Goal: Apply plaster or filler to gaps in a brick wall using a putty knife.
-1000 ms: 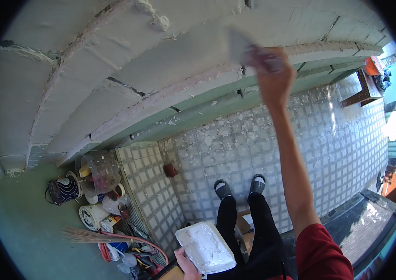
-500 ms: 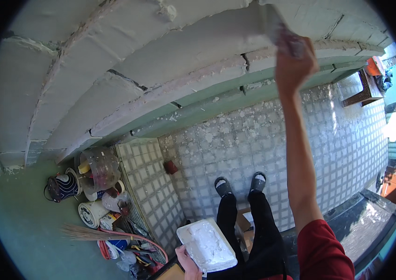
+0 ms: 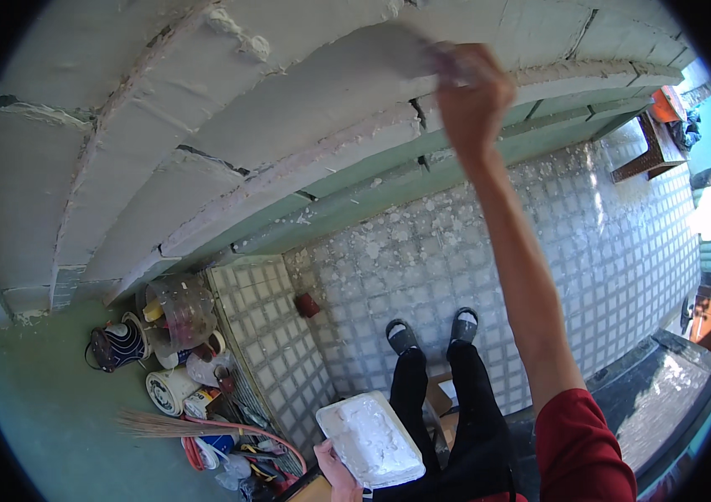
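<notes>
Fingers of the right hand [image 3: 474,84], at the upper middle of the head view, are curled closed around the handle of a scraper [image 3: 447,63]. Both the tool and the fingertips are blurred, so the exact placing of each finger cannot be told. The scraper's pale blade points toward the upper left, over the pale wall [image 3: 313,92]; whether its edge touches the surface is lost in the blur. The bare right forearm runs down to a red sleeve [image 3: 581,452] at the lower right.

At the bottom middle, the left hand [image 3: 338,477] grips the lower left side of a white tray [image 3: 328,422]. Its thumb lies along the rim, and the other fingers are mostly hidden beneath. White paste [image 3: 380,443] covers much of the tray, lumpy and uneven. The tray sits beside the dark trousers [image 3: 477,402], tilted in the frame.

Sandals [image 3: 401,336] stand on the tiled floor [image 3: 389,276], which is flecked with white bits below the wall. Toward the lower left, a white bucket [image 3: 169,391], a clear tub [image 3: 184,314] and a broom [image 3: 154,424] lie crowded together. A brown stool [image 3: 652,151] stands at the upper right.
</notes>
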Motion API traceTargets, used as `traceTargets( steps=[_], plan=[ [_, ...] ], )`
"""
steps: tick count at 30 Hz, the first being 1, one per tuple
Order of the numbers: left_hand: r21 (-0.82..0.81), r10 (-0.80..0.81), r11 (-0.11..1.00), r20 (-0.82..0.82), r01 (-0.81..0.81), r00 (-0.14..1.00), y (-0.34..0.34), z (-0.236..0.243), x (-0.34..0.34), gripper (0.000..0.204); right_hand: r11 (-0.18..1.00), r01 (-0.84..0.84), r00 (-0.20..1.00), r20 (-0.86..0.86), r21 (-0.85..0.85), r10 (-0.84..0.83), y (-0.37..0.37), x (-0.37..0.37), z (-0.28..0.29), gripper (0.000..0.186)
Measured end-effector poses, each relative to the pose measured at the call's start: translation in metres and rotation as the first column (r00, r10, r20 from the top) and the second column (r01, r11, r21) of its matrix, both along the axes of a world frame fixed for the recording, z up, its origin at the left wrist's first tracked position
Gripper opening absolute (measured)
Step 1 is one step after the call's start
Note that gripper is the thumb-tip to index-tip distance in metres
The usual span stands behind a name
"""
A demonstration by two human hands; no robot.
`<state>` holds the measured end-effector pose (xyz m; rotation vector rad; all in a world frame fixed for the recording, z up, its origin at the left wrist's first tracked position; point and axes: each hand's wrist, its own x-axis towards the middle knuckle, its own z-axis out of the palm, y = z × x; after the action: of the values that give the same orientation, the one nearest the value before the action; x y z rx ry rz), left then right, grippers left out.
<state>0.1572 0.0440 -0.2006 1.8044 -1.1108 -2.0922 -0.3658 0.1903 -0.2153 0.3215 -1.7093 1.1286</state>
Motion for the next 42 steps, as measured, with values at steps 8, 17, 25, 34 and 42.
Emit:
traceTargets(
  steps=[8,17,25,34,42],
  plan=[
    [0.026,-0.004,1.000,-0.038,0.005,0.999,0.001,0.006,-0.004,0.051,0.897,-0.385,0.848,0.299,-0.218,0.437,0.018,0.034,0.016,0.013],
    [-0.070,-0.129,0.986,0.268,0.153,0.955,0.025,0.012,-0.022,0.058,0.983,0.077,0.969,0.245,-0.168,-0.034,0.031,-0.015,0.019,0.012],
    [-0.064,-0.122,0.988,0.213,0.139,0.969,0.021,0.009,-0.007,0.058,0.918,-0.241,0.827,0.430,-0.313,0.364,0.048,0.033,0.015,0.012],
    [-0.086,-0.098,0.988,0.261,0.125,0.960,0.042,0.012,-0.018,0.058,0.966,0.216,0.947,0.270,-0.143,-0.172,0.101,-0.039,0.016,0.015],
    [-0.066,-0.088,0.992,0.250,0.108,0.964,0.059,0.023,-0.018,0.060,0.974,-0.201,0.911,0.345,-0.105,0.225,0.061,0.008,-0.002,0.006]
  ],
)
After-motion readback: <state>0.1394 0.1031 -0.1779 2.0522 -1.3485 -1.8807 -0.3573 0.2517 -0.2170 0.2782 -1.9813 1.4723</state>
